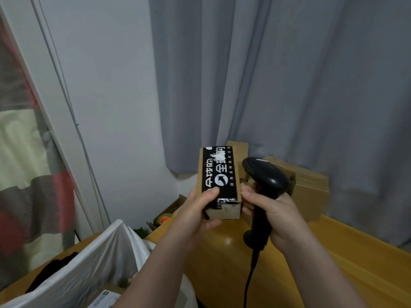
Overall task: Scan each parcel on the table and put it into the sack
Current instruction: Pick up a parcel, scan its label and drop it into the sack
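My left hand (pixel 198 210) grips a small cardboard parcel (pixel 220 181) sealed with black tape bearing white print, holding it up above the yellow table (pixel 333 263). My right hand (pixel 271 210) holds a black corded barcode scanner (pixel 264 178) by its handle, right beside the parcel, its head level with the parcel's right side. A white plastic sack (pixel 95 263) stands open at the lower left, with a labelled parcel (pixel 104 296) inside it.
More cardboard boxes (pixel 309 185) are stacked on the table behind my hands, against grey curtains (pixel 266 85). An open box with tape rolls (pixel 164 216) sits left of the table. The scanner's cable (pixel 249 281) hangs down over the tabletop.
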